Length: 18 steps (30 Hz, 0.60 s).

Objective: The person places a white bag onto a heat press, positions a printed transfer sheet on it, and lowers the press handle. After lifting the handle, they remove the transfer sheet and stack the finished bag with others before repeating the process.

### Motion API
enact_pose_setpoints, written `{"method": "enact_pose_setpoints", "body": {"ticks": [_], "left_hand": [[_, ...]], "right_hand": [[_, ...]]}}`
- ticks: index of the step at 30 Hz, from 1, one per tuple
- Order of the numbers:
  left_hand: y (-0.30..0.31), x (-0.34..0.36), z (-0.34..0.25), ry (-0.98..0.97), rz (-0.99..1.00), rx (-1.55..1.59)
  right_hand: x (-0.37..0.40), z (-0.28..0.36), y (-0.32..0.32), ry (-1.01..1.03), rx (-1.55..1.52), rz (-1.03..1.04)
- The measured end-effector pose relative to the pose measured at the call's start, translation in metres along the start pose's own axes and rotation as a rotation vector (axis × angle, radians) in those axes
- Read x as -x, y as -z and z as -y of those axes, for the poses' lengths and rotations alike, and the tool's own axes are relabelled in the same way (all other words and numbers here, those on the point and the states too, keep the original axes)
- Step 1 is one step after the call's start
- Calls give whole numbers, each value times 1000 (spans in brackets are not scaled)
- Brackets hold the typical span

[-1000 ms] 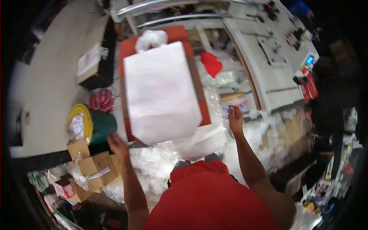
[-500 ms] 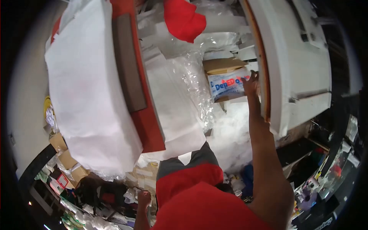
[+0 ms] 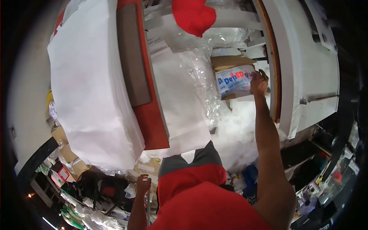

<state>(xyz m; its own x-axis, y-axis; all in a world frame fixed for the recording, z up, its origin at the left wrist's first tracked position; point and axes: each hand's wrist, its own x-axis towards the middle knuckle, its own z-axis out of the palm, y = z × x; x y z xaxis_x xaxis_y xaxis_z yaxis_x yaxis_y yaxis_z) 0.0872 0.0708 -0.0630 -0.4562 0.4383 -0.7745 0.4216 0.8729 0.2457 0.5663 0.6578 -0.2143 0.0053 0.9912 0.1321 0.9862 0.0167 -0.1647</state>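
Observation:
My right hand (image 3: pixel 260 83) is closed at the right end of a white plastic pack (image 3: pixel 234 82) with blue and red lettering that reads "DepED". The pack lies in an open brown cardboard box (image 3: pixel 230 61), whose flap stands up behind it. Low in the view, my left hand (image 3: pixel 143 184) hangs beside my body with its fingers curled. A thin metal rod (image 3: pixel 148 209) runs just below it; I cannot make out whether the hand grips it.
A tall stack of white sheets (image 3: pixel 92 88) rests on a red board (image 3: pixel 151 130) at the left. Clear plastic wrap (image 3: pixel 209 88) and more white sheets (image 3: pixel 180 99) lie in the middle. A white panel (image 3: pixel 303 69) with a wooden edge borders the right. Clutter covers the floor.
My right hand's fingers have closed in more around the pack's right end. The whole scene has shifted slightly right, and my left hand appears a little higher.

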Motion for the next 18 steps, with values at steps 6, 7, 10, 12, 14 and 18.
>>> {"method": "enact_pose_setpoints", "body": {"ticks": [6, 7, 10, 12, 14, 18], "left_hand": [[23, -3, 19, -43, -39, 73], [27, -3, 28, -44, -42, 38], [36, -4, 52, -60, -68, -33], [39, -5, 71, -65, -93, -73], [38, -5, 92, -54, -90, -4], [57, -13, 63, -59, -225, 99]], "right_hand": [[7, 22, 18, -271, -13, 96], [7, 26, 24, -387, -48, 130], [12, 27, 33, -291, -78, 49], [15, -4, 5, -192, -38, -65], [19, -7, -2, -362, -20, 27], [29, 22, 15, -283, 25, 10]]}}
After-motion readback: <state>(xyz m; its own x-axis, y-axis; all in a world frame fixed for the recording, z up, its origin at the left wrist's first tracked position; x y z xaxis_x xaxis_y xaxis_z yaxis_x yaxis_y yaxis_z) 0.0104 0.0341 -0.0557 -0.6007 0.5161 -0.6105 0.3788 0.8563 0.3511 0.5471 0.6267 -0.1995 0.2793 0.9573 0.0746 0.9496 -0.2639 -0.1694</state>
